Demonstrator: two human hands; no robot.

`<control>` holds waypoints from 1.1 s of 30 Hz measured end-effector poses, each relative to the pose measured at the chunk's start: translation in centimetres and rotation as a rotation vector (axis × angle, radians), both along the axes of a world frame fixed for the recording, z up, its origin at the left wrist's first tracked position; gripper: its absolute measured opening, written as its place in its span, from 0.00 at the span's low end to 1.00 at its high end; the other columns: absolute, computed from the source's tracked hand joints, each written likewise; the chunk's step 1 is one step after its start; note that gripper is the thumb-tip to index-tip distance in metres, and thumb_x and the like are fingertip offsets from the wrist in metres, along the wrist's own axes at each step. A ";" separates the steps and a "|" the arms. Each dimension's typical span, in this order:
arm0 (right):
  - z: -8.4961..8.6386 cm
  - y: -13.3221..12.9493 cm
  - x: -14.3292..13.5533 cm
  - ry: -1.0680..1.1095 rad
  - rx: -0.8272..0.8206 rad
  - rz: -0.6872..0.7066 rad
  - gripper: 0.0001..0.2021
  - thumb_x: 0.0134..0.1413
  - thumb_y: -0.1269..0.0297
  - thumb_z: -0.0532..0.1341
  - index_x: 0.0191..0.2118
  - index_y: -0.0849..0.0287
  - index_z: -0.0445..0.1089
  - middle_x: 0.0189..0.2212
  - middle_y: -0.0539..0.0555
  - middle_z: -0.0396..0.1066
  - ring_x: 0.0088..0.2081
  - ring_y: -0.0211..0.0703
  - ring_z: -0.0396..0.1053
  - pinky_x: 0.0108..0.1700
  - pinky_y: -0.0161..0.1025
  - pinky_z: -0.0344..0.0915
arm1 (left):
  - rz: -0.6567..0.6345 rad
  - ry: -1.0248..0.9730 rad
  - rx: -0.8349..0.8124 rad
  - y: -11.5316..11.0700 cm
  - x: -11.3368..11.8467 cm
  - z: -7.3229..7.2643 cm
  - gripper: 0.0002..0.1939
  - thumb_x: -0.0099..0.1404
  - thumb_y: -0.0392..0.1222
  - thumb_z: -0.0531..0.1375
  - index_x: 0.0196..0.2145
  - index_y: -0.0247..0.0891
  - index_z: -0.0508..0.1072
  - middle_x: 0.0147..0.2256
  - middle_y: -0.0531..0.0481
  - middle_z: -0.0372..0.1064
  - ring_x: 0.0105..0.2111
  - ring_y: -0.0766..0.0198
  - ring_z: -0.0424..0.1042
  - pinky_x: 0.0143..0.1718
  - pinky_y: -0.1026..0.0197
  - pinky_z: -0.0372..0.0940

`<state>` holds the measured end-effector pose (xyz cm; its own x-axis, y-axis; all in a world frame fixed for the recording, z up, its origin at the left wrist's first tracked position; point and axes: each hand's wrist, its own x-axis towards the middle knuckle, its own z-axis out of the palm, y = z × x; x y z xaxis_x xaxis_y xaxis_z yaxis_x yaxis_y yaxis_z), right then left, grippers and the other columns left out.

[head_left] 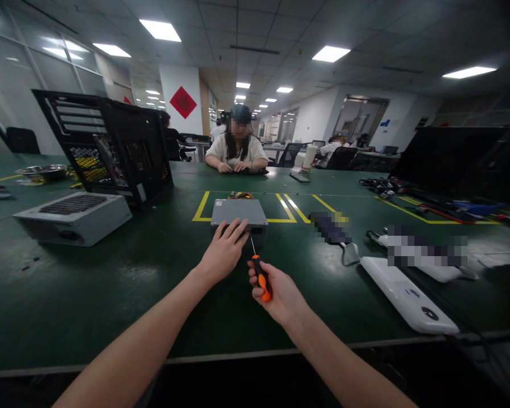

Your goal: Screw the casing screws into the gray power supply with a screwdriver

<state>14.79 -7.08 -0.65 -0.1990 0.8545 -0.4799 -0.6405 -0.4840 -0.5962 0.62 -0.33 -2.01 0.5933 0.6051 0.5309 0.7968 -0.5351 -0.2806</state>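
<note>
A grey computer power supply (240, 211) sits on the green table in front of me, with colored wires behind it. My left hand (226, 249) rests on its near edge, fingers stretched out and slightly spread over the near face. An orange-and-black screwdriver (261, 277) is wrapped in the fingers of my right hand (278, 292). Its thin shaft points up and away toward the near face of the power supply. The tip is close to that face, just right of my left fingertips; whether it touches, I cannot tell.
To the left stand a second power supply (74, 218), an open black computer case (110, 147) and a metal bowl (46, 171). On the right lie a white device (408, 297), cables (380, 186) and a dark monitor (459, 156). Across the table sits a person (238, 147).
</note>
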 end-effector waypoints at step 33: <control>6.4 -0.8 14.1 0.253 0.508 -0.425 0.10 0.61 0.67 0.46 0.33 0.62 0.63 0.18 0.45 0.57 0.16 0.25 0.55 0.15 0.21 0.54 | -0.001 0.005 -0.017 0.0 0.1 -0.2 0.20 0.64 0.36 0.50 0.53 0.37 0.65 0.62 0.43 0.47 0.62 0.49 0.46 0.60 0.42 0.45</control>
